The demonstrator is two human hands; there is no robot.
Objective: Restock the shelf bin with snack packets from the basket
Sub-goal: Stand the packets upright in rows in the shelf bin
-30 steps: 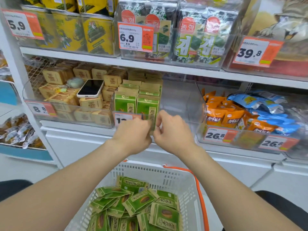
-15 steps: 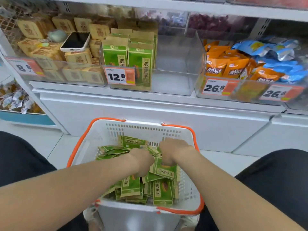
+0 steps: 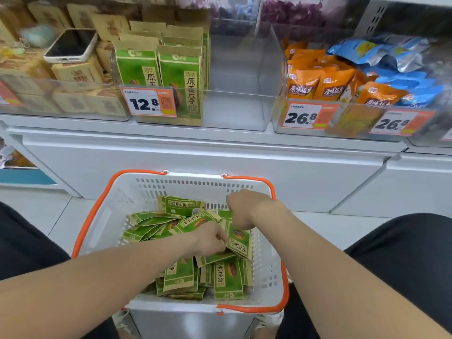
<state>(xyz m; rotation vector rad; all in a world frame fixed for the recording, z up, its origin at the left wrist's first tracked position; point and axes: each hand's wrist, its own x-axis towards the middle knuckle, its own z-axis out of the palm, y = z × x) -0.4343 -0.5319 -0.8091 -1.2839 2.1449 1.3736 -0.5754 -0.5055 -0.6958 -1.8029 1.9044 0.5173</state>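
A white basket with orange handles sits in front of me, filled with several green snack packets. Both hands are down inside it. My right hand pinches the top of one green packet and holds it upright. My left hand is curled over the packets beside it, fingers touching that same packet; what it holds is hidden. Above, the clear shelf bin holds upright green packets on its left side, with its right side bare.
A phone lies on tan boxes in the bin to the left. Orange and blue packets fill the bin to the right. Price tags hang on the bin fronts. My dark-clothed knees flank the basket on a white tiled floor.
Both hands left the shelf bin and dropped into the basket. Since half a second ago the right hand has lifted one green packet upright, and the view has tilted down.
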